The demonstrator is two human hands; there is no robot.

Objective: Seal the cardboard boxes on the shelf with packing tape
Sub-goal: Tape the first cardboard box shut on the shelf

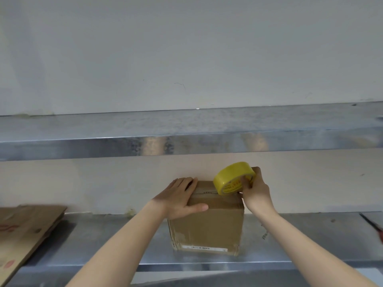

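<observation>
Flat cardboard (27, 228) L, maybe scissors (371, 223) R, box (207, 230) btwn

cardboard box (207, 228): 1 | flattened cardboard (24, 230): 1 | yellow tape roll (229, 180): 1 | hands: 2 (left hand (178, 200), right hand (258, 192)) | shelves: 2 (upper shelf (186, 129), lower shelf (103, 243)) | red-handled tool (372, 225): 1

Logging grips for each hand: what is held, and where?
The right hand grips the tape roll by its rim; the left hand presses the top left edge of the box.
</observation>
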